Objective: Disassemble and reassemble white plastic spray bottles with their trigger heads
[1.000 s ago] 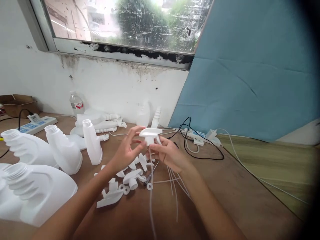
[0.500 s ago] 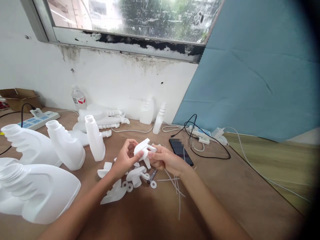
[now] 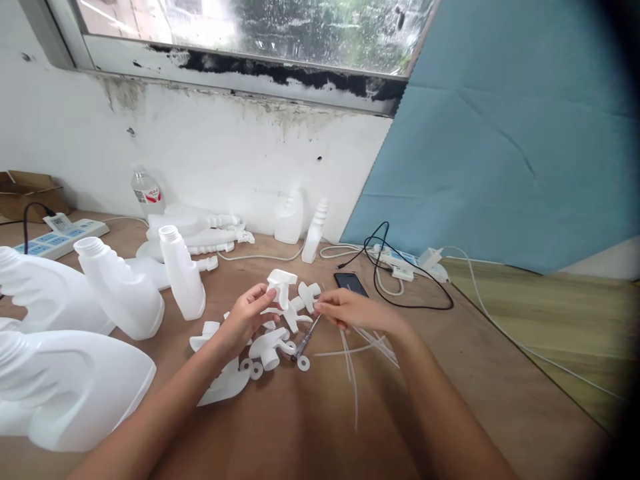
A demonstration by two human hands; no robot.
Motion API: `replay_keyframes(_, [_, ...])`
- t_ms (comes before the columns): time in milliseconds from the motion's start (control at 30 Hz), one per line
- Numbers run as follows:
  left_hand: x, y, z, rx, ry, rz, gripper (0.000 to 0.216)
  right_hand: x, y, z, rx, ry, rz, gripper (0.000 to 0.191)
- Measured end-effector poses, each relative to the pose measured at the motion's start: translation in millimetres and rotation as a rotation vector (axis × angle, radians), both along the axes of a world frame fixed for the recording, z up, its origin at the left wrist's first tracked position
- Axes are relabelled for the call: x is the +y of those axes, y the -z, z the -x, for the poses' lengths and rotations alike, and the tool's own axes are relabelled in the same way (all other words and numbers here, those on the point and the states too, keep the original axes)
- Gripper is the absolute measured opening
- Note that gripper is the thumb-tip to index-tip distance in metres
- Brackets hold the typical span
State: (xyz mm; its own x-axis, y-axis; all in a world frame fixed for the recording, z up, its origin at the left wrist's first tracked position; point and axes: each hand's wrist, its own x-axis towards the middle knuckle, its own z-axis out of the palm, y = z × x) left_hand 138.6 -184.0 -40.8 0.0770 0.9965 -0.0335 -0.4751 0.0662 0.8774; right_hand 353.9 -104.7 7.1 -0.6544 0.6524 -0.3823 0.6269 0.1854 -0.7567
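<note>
Left hand (image 3: 245, 317) is closed on a white spray head (image 3: 281, 283), thumb and fingers pinching its left side, part held up above the counter (image 3: 440, 373), nozzle area partly hidden. Right hand (image 3: 350, 310) is just to the right, palm down, fingers bunched at a white cap (image 3: 308, 295); can't tell whether it grips the cap or only touches it. Under and between the hands: a loose pile of white parts, including a second head (image 3: 270, 347) lying nearest the screwdriver (image 3: 302, 345), whose shaft points up toward the right fingers. One washer (image 3: 303, 363) is flat just below the screwdriver handle; two more washers (image 3: 257, 371) sit left of it, beside a curved shell (image 3: 227, 385) partly behind the left forearm. Thin clear tubes (image 3: 355, 393) fan out below the right hand, some crossing. Phone (image 3: 351, 283) is flat behind the right wrist, black cable (image 3: 420, 307) looping beside it toward a power strip (image 3: 407, 259). Left of the left arm: white bottles (image 3: 125, 293), uncapped necks up, the nearest cut off by the frame edge. Farther back, more bottles (image 3: 193, 233) lie on their sides, with a clear water bottle (image 3: 147, 193) upright behind them, near the wall (image 3: 210, 147).
</note>
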Motion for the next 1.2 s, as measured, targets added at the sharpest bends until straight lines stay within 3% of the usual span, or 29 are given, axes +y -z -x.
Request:
replay_keyframes(200, [1.9, 7.1, 0.8, -0.176, -0.034, 0.065, 0.015, 8.3, 3.5, -9.8, -0.144, -0.022, -0.418, 0.024])
replay_keyframes(300, [1.4, 5.8, 2.8, -0.341, -0.026, 0.103, 0.013, 0.4, 15.2, 4.3, -0.202, -0.170, -0.395, 0.016])
replay_keyframes(467, [3.7, 5.5, 6.1, -0.540, -0.089, 0.176, 0.009, -13.4, 38.7, 29.4, -0.270, -0.368, -0.397, 0.024])
replay_keyframes(533, [5.1, 6.5, 7.3, -0.565, -0.134, 0.203, 0.006, -15.7, 39.3, 33.0, -0.278, -0.385, -0.435, 0.021])
replay_keyframes(633, [5.7, 6.3, 8.5, -0.592, -0.143, 0.206, 0.004, -18.2, 25.0, 29.4, -0.257, -0.398, -0.474, 0.017])
replay_keyframes(767, [3.3, 2.9, 8.2, -0.620, -0.060, 0.199, 0.010, -25.2, -9.2, 16.3, -0.049, -0.220, -0.581, 0.012])
replay_keyframes(900, [-0.5, 0.6, 5.1, -0.613, 0.052, 0.213, 0.018, -36.3, -32.6, 10.2, 0.405, 0.096, -0.583, 0.006])
replay_keyframes(1033, [-3.4, -1.0, 0.3, -0.571, 0.096, 0.197, 0.020, -45.0, -32.4, 16.7, 0.747, 0.240, -0.495, 0.007])
replay_keyframes(1200, [-4.7, -3.4, -4.2, -0.538, 0.116, 0.190, 0.016, -44.6, -19.5, 24.3, 0.613, 0.240, -0.666, 0.006])
